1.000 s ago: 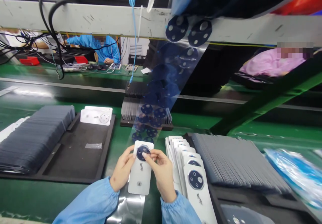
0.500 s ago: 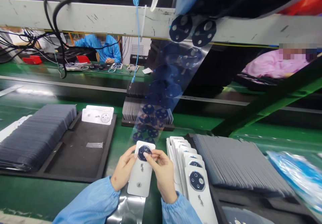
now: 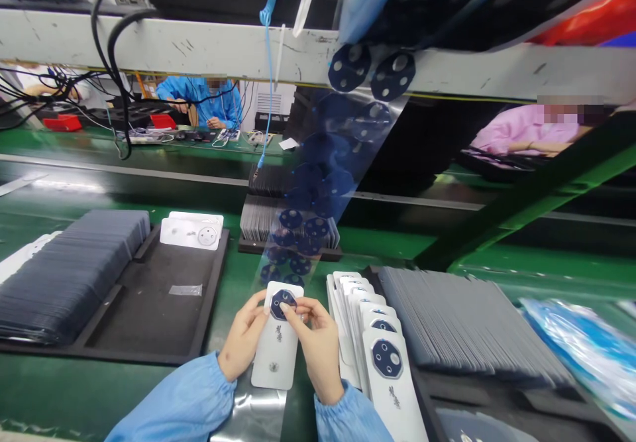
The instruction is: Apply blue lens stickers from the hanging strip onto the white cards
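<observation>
Between both hands is a white phone back cover [image 3: 276, 356] with dark lettering and a dark blue film disc [image 3: 279, 311] on its camera area. My left hand [image 3: 242, 336] grips the cover's upper left edge, thumb on the front. At the upper right edge, my right hand [image 3: 318, 339] holds the same cover, its thumb pressed on the disc. A clear strip [image 3: 303, 243] of similar dark blue discs hangs down behind the cover. Just right of my right hand stands a leaning row of white covers [image 3: 392, 389]; the discs that show on them are dark blue.
A black tray [image 3: 163, 309] at left carries a row of dark grey sheets [image 3: 74, 276] and white covers [image 3: 191, 231]. Right, another tray holds grey sheets [image 3: 462, 323], with blue-white plastic film [image 3: 586, 356] beside it. A shelf beam [image 3: 209, 48] crosses overhead. Two co-workers sit beyond.
The view has tilted up slightly. My right thumb stays on the disc, and both hands keep their grip on the cover. The far co-worker in blue has moved an arm.
</observation>
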Available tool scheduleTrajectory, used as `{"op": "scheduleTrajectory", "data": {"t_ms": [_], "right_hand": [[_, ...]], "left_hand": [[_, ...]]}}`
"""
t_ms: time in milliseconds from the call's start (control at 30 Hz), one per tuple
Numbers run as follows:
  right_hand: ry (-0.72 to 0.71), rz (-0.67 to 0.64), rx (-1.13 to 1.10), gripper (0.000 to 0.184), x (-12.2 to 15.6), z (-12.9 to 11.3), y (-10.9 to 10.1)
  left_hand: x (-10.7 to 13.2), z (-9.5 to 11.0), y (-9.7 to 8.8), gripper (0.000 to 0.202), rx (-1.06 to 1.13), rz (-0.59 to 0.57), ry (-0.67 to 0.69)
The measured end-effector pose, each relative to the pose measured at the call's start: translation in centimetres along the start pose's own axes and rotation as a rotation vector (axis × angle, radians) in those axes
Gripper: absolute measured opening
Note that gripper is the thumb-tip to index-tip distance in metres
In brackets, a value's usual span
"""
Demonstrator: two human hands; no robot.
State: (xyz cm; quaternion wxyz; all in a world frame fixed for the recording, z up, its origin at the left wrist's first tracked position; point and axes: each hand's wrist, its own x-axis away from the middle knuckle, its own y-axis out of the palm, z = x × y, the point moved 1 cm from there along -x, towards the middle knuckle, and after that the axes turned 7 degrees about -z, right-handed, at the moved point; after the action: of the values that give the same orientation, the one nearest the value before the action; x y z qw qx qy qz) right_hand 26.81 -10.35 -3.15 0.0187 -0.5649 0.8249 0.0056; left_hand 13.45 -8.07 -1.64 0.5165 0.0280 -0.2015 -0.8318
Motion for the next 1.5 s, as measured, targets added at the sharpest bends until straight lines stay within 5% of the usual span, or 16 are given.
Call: {"op": "scheduleTrajectory", "data": {"t_ms": [267, 367, 467, 667, 1000, 1200, 1333, 1500], "right_hand": [[-0.360, 0.100, 0.391, 0.017, 0.8, -0.7, 0.4], [-0.387, 0.159, 0.444, 0.051, 0.7, -0.6, 0.4], [-0.311, 0.128, 0.357, 0.084, 0.5, -0.5, 0.3], [-0.014, -0.153, -0.063, 0.039, 0.2, -0.7, 0.5], [0.068, -0.351, -0.271, 0.045, -0.6, -0.3, 0.2], [0.046, -0.183, -0.140, 0.039, -0.8, 0.4, 0.5], [0.019, -0.180, -0.069, 0.036, -0.8, 0.4, 0.3], [0.075, -0.286, -0.113, 0.069, 1.2, 1.0, 0.0]], "left_hand": [[0.0, -0.2, 0.0, 0.049, -0.026, 0.052, 0.014], [0.0, -0.4, -0.2, 0.047, -0.026, 0.072, 0.013], [-0.1, -0.4, -0.3, 0.046, 0.001, 0.059, 0.016], [-0.3, -0.5, 0.1, 0.049, 0.035, -0.044, 0.009], [-0.2, -0.7, -0.1, 0.047, 0.024, -0.032, 0.022], [0.0, -1.6, 0.2, 0.044, 0.053, -0.115, 0.039], [0.2, -1.8, 0.2, 0.043, 0.061, -0.098, 0.048], [0.1, -0.9, -0.2, 0.040, 0.071, -0.056, 0.123]]}}
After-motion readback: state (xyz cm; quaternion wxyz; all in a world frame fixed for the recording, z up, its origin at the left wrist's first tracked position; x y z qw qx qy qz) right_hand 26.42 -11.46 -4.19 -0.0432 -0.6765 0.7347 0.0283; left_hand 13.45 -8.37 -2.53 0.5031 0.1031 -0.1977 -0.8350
